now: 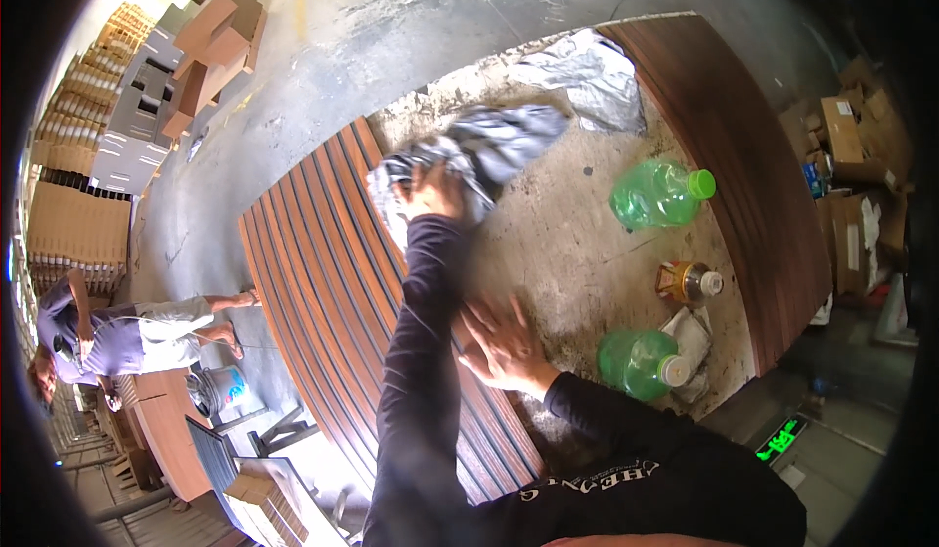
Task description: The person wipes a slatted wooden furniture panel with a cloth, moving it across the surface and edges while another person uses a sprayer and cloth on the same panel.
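My left hand [431,195] presses down on a crumpled grey-and-white patterned cloth [509,144], its fingers bent into the fabric. The cloth is smeared by motion and lies partly over the far end of a slatted brown wood-look panel [323,214]. Closer to me, my right hand [504,343] rests palm down at the panel's right edge, fingers spread and holding nothing. The panel lies on a worn, stained tabletop [577,263].
To the right stand two green bottles [653,195] [641,363] and a small amber bottle [685,282]. A grey crumpled cloth [597,82] lies at the back, beside a smooth dark-brown panel [734,156]. Another person [108,332] is at the left, near stacked cartons [78,224].
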